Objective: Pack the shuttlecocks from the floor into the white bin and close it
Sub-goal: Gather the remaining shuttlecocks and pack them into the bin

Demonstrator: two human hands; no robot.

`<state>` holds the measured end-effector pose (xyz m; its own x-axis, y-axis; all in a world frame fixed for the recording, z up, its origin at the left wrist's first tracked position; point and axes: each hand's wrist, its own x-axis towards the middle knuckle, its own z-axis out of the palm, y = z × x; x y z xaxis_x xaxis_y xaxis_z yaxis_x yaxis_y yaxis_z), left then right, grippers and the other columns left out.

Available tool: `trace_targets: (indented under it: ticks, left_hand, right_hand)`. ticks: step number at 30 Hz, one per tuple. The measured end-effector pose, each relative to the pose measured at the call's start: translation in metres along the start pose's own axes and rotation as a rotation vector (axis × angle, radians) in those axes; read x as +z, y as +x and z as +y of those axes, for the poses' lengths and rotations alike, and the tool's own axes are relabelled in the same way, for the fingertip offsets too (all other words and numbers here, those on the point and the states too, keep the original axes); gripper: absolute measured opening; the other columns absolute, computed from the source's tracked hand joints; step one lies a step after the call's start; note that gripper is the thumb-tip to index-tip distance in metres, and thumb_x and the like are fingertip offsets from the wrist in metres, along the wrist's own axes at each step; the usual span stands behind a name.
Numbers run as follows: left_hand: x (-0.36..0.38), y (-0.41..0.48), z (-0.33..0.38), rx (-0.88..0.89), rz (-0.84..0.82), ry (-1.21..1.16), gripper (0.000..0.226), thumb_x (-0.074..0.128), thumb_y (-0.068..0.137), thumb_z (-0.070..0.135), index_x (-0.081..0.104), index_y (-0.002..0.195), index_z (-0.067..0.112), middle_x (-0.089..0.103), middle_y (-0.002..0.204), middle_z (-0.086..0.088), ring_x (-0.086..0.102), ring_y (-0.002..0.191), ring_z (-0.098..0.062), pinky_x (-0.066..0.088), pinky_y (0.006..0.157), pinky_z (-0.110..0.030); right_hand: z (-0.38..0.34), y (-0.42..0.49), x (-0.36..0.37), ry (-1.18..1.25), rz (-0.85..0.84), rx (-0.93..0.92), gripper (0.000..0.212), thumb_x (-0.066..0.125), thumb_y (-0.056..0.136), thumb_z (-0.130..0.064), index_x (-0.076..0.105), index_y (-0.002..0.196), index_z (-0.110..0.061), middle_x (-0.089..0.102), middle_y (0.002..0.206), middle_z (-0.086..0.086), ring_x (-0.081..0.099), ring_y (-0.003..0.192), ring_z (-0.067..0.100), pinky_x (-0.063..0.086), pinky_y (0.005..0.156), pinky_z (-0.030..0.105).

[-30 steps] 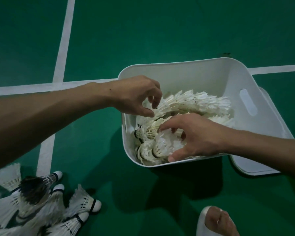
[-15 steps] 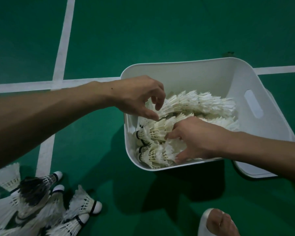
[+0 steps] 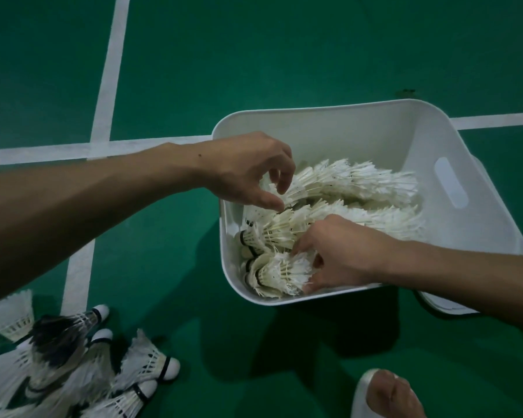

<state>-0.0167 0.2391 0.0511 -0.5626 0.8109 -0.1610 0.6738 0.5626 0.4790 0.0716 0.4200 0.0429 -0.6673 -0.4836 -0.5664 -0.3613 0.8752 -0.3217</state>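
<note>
You are looking down at a green court floor (image 3: 284,55) crossed by white lines (image 3: 112,70); on it stands the white bin (image 3: 344,134), open, with its lid (image 3: 447,306) lying flat on the floor, tucked partly under the bin's right wall; inside the bin, shuttlecocks (image 3: 360,182) lie nested in long rows that run from the left wall towards the right wall; a heap of loose shuttlecocks (image 3: 58,366) lies on the floor well apart from the bin, off its near-left corner, some with dark feathers. Your left hand (image 3: 248,167) reaches over the bin's left wall, fingers curled, thumb tip touching the feathers of the middle row; whether it pinches anything, I cannot tell. Your right hand (image 3: 341,251) comes in over the near wall and grips the feather end of the nearest stack (image 3: 281,273), index finger above and thumb below, in the near-left corner. A foot in a white slipper (image 3: 387,393) rests on the floor near the bin's near wall.
</note>
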Motion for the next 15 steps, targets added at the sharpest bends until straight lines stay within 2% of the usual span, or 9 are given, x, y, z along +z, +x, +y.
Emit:
trace_targets:
  ticks: [4,8,11,13,15]
  left_hand:
    - [0.0,-0.001,-0.001,0.013,0.003,0.02,0.022,0.07,0.079,0.04,0.066,0.087,0.02,0.061,0.101,0.003,0.057,0.087,-0.008,0.052,0.079,-0.034]
    - [0.001,-0.003,0.001,0.037,-0.008,0.056,0.022,0.07,0.078,0.043,0.061,0.085,0.024,0.061,0.104,0.002,0.055,0.088,-0.008,0.05,0.081,-0.031]
    - [0.001,-0.006,0.004,0.05,0.018,0.069,0.022,0.069,0.078,0.044,0.06,0.086,0.025,0.06,0.105,0.003,0.054,0.092,-0.01,0.047,0.085,-0.033]
    - [-0.001,-0.01,0.006,0.058,0.055,0.091,0.023,0.069,0.078,0.045,0.06,0.088,0.026,0.058,0.106,0.003,0.053,0.095,-0.012,0.045,0.087,-0.033]
    - [-0.004,-0.017,0.005,0.045,0.101,0.119,0.027,0.067,0.078,0.048,0.06,0.091,0.025,0.057,0.108,0.003,0.05,0.101,-0.012,0.041,0.09,-0.032]
  right_hand:
    - [0.006,0.0,-0.011,-0.018,-0.032,-0.033,0.07,0.08,0.07,-0.046,0.059,0.131,-0.021,0.068,0.116,-0.004,0.057,0.086,0.004,0.041,0.072,0.014]
    - [0.014,-0.009,-0.03,0.09,-0.068,-0.068,0.078,0.081,0.065,-0.05,0.054,0.134,-0.025,0.057,0.134,-0.012,0.054,0.074,-0.014,0.047,0.081,0.016]
    - [0.015,-0.015,-0.04,0.081,0.005,-0.036,0.058,0.078,0.066,-0.053,0.064,0.117,-0.027,0.064,0.122,-0.013,0.051,0.071,-0.022,0.046,0.075,0.014]
    - [0.014,-0.019,-0.048,0.089,0.109,-0.002,0.042,0.076,0.069,-0.051,0.068,0.102,-0.027,0.068,0.108,-0.012,0.057,0.079,-0.014,0.045,0.068,0.011]
    - [0.011,-0.02,-0.055,0.083,0.211,0.014,0.032,0.074,0.073,-0.05,0.068,0.093,-0.027,0.069,0.101,-0.012,0.062,0.083,-0.004,0.045,0.064,0.015]
